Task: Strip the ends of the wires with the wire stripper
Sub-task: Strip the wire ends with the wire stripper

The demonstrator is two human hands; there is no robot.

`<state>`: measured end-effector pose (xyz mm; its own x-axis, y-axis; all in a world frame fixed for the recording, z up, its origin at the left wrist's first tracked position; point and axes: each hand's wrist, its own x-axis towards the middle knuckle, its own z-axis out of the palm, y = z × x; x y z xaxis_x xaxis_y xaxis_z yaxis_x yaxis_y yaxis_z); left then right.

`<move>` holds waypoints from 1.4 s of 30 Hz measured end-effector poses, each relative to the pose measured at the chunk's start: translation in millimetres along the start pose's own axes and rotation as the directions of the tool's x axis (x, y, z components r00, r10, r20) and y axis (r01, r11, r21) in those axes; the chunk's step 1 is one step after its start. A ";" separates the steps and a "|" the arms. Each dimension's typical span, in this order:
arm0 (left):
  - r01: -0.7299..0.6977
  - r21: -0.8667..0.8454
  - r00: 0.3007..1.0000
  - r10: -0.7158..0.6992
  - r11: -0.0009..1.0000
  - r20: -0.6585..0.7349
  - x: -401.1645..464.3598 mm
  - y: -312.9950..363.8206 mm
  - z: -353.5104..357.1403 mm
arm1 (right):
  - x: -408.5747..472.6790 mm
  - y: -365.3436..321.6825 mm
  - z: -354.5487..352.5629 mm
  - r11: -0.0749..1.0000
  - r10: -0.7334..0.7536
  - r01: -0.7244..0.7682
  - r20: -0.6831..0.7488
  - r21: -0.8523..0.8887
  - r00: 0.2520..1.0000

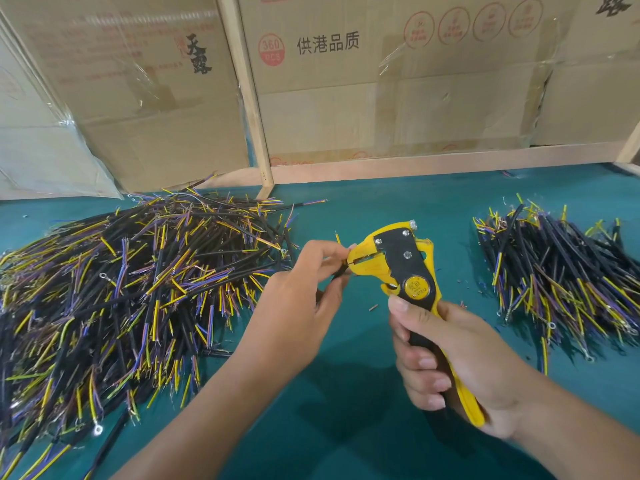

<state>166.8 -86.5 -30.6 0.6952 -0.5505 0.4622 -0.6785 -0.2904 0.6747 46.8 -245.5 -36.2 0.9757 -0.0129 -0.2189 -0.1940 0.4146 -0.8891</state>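
Note:
My right hand (453, 365) grips the handles of a yellow and black wire stripper (401, 268), its jaws pointing left. My left hand (304, 289) pinches a short black cable (341, 271) right at the jaws, with one core end between them. A yellow core (337, 237) of that cable sticks up above my fingers. Most of the cable is hidden in my hand.
A large heap of black cables with yellow, blue and brown cores (131, 289) covers the left of the green table (363, 427). A smaller pile (561, 278) lies at the right. Small insulation scraps (373, 308) lie near the stripper. Cardboard boxes (381, 81) wall off the back.

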 end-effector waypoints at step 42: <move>0.002 -0.253 0.991 0.031 0.968 0.127 3.6 -6.0 -7.6 | 33.6 20.1 -36.6 0.978 -0.119 0.087 0.167 0.188 0.979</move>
<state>175.3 -80.8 -28.7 0.6378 -0.6544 0.4061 -0.5952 -0.0842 0.7991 71.9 -270.9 -76.1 0.9951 0.0899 -0.0415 -0.0859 0.5754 -0.8134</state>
